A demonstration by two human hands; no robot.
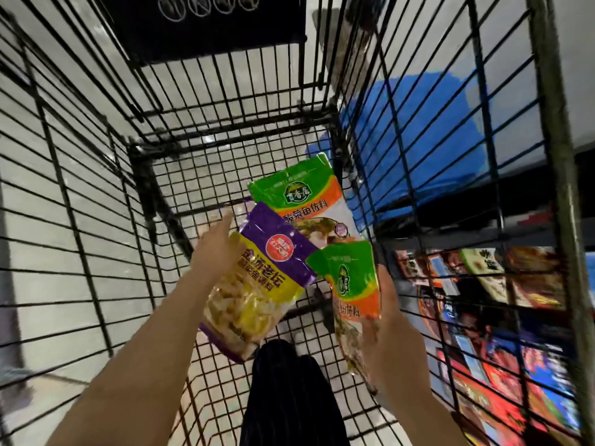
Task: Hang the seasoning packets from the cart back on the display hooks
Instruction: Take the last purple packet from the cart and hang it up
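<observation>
- Two bare forearms are reaching down into a black wire cart (pixel 96 194); between them, at the near edge, a dark pleated garment (pixel 289 397) is showing through the wire floor.
- The left hand (pixel 215 252) is lying behind a purple and yellow packet (pixel 254 284), fingers straight along its left edge; whether a thumb is clamping it cannot be told.
- The right hand (pixel 389 342) is gripping a green and orange packet (pixel 354 297) along its right edge, the packet standing tilted near the cart's right wall.
- A second green and orange packet (pixel 302 201) is lying farther in, towards the far right corner of the cart's floor, its lower part tucked under the other two.
- Pale floor tiles (pixel 80 284) are showing through the wire on the left and below.
- Beyond the right wall, display shelves (pixel 483 317) of red and blue packages are running along, blurred, with something blue (pixel 428 123) above them.
- A black panel with white circular signs (pixel 209 24) is hanging at the cart's far end.
</observation>
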